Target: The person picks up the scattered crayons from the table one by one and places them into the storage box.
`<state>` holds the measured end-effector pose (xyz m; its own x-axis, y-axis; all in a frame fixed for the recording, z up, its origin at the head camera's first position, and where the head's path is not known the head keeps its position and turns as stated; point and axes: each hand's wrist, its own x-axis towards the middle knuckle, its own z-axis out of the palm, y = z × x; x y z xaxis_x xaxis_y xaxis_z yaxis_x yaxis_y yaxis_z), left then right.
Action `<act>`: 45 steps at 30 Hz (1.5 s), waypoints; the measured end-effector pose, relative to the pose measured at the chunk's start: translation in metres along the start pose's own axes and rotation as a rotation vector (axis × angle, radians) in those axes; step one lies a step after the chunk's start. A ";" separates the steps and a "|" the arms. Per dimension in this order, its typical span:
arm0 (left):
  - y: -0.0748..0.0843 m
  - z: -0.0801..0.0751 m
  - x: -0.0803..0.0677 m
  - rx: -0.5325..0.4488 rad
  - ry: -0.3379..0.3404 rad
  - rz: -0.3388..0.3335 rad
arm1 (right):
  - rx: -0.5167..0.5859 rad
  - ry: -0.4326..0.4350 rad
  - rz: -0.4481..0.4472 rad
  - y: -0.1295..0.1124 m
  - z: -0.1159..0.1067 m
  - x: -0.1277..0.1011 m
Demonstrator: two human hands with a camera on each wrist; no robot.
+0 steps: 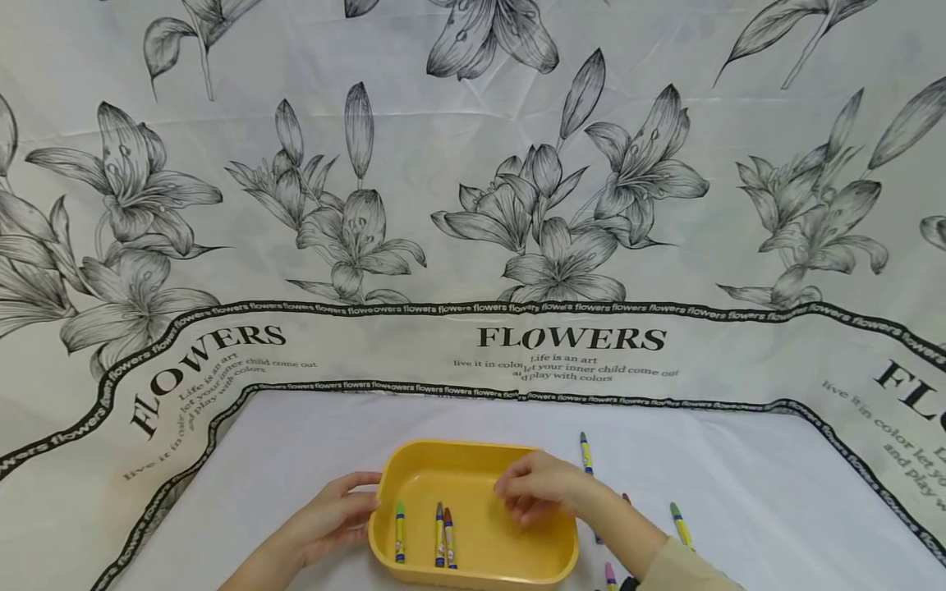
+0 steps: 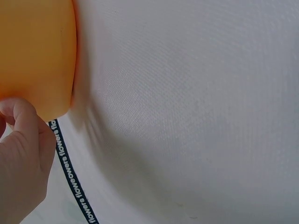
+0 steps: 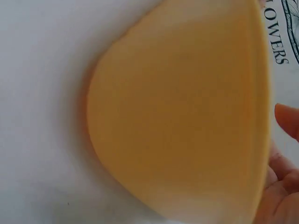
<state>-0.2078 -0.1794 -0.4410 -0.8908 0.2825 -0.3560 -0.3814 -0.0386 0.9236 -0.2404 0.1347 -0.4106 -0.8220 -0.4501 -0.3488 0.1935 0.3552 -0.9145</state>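
A yellow plastic tray (image 1: 510,566) with rounded corners stands on the white cloth. Three crayons lie inside on its left half: a green crayon (image 1: 401,533), a dark crayon (image 1: 439,535) and a brown crayon (image 1: 450,539). My left hand (image 1: 336,517) holds the tray's left end, fingers against the wall. In the left wrist view, bent fingers (image 2: 22,114) meet the tray's corner. My right hand (image 1: 543,490) hangs over the tray's right half, fingers loosely bent, with nothing visible in them. Beyond the rim in the right wrist view, its thumb (image 3: 288,119) stands apart from the fingers.
More crayons lie right of the tray, among them a blue-tipped crayon (image 1: 586,451), a green-tipped crayon (image 1: 681,524) and a pink crayon (image 1: 610,576). My right forearm (image 1: 628,525) partly covers others. A flower-printed cloth (image 1: 480,246) hangs behind the table.
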 end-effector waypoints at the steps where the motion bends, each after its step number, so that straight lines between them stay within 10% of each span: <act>1: 0.000 0.000 0.000 -0.002 -0.002 0.000 | 0.015 -0.020 0.015 -0.003 -0.007 -0.002; 23: 0.000 -0.002 0.001 -0.025 -0.029 0.000 | 0.139 0.220 0.065 0.002 -0.097 -0.019; 45: 0.000 -0.002 0.001 -0.044 -0.022 -0.022 | 0.149 0.459 0.179 0.051 -0.117 -0.006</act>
<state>-0.2091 -0.1815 -0.4412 -0.8767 0.3045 -0.3724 -0.4115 -0.0739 0.9084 -0.2880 0.2512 -0.4308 -0.9128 0.0249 -0.4076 0.3998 0.2579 -0.8796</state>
